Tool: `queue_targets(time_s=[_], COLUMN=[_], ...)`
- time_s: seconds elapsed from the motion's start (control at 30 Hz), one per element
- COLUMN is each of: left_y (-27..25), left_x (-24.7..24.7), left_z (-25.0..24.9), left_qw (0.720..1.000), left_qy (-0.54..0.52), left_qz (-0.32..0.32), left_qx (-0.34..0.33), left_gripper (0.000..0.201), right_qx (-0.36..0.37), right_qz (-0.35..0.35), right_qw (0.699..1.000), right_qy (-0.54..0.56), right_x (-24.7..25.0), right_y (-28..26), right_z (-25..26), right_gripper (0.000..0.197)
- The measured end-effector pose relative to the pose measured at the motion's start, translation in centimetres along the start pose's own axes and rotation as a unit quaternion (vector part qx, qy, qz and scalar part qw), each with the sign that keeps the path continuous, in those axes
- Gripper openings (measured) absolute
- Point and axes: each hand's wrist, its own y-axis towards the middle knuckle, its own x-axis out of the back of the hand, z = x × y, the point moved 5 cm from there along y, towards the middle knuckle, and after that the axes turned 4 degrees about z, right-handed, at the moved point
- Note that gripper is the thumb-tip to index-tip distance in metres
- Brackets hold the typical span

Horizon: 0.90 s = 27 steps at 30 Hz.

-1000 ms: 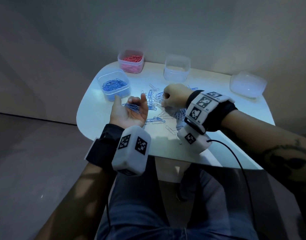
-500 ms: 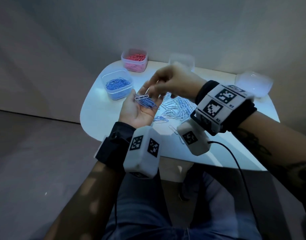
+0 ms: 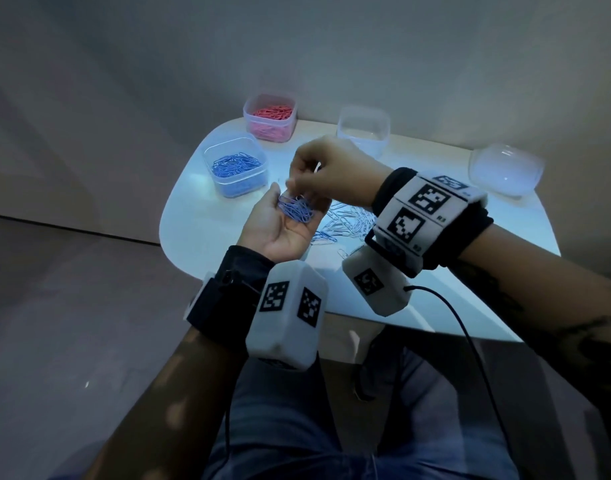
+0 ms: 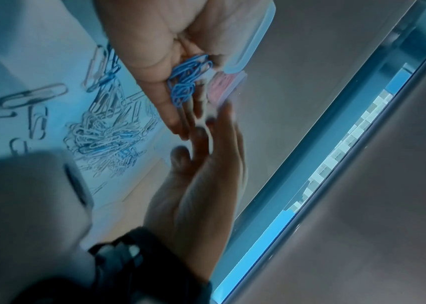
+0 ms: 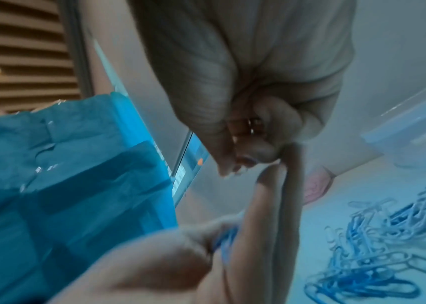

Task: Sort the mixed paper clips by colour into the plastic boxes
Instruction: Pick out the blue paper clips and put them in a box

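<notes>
My left hand (image 3: 273, 230) lies palm up above the table's left half, fingers fairly straight, and carries a small heap of blue paper clips (image 3: 296, 210) (image 4: 187, 82). My right hand (image 3: 297, 183) (image 5: 232, 164) hovers just over that heap with thumb and fingertips pinched together. A pale sliver like a clip shows among its curled fingers. The mixed pile of blue and white clips (image 3: 349, 220) (image 5: 375, 236) lies on the table under my right wrist. A box of blue clips (image 3: 241, 187) stands at the left, a box of red clips (image 3: 269, 131) behind it.
An empty clear box (image 3: 363, 133) stands at the back of the small white table (image 3: 193, 220). Another clear container (image 3: 505, 171) sits at the right edge. A few stray clips lie near the front edge. My legs are below the table.
My right hand left the pile, carried a clip over to my left palm, and now sits pinched just above the heap there. My left hand has risen slightly.
</notes>
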Motion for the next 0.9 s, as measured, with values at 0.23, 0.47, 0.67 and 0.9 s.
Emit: queue_targets(time_s=[0.23,0.47,0.67,0.9], left_y=[-1.4,-1.4,-1.7,-1.6], left_x=[3.9,3.2,3.0,3.2], left_z=[-3.7,-6.0,-5.1,-4.3], left_qw=[0.998,0.998,0.998,0.998], left_qy=[-0.015,0.04,0.058,0.045], left_qz=[-0.047,-0.019,-0.009,-0.028], left_qx=[-0.028,-0.039,-0.028,-0.021], left_gripper=[0.039,0.059,0.058,0.062], right_qx=[-0.066,-0.029,-0.042,-0.043], right_qz=[0.017,0.09,0.092,0.08], right_qw=[0.984,0.968,0.968,0.971], right_qy=[-0.162,-0.232,-0.232,-0.22], right_x=[1.3,-3.0,-3.7,-4.2], right_y=[-0.1,2.1,2.7,2.5], right_z=[-3.7,-2.2,-2.7,-2.5], right_gripper=[0.008,0.029,0.021,0.025])
